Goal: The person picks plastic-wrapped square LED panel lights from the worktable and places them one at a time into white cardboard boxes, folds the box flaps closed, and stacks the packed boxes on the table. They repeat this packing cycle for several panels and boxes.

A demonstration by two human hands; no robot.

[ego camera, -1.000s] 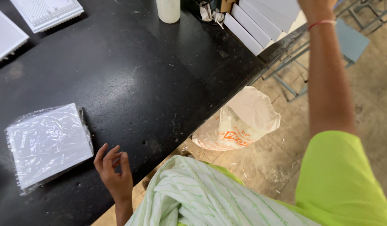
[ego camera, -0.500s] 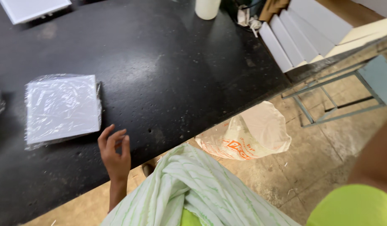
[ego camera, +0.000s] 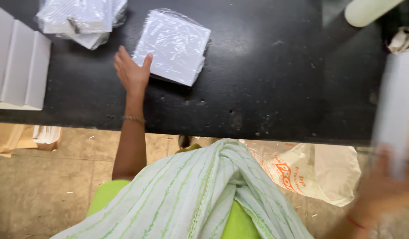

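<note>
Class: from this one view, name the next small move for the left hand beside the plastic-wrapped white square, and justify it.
Probably close the left hand on the wrapped square: its thumb already touches the packet's near edge, fingers open, nothing gripped.

Black worktop [ego camera: 266, 88], dusty and scuffed near its front edge, carries a flat white square pack in clear plastic wrap [ego camera: 172, 46] near the middle, lying at a slight angle. At the far left corner a loose heap of similar wrapped packs [ego camera: 80, 20]; beside it, at the left edge, a row of white boxes [ego camera: 19, 66]. Top right a pale cylinder [ego camera: 368, 9], possibly a bottle, cut off by the frame.
</note>
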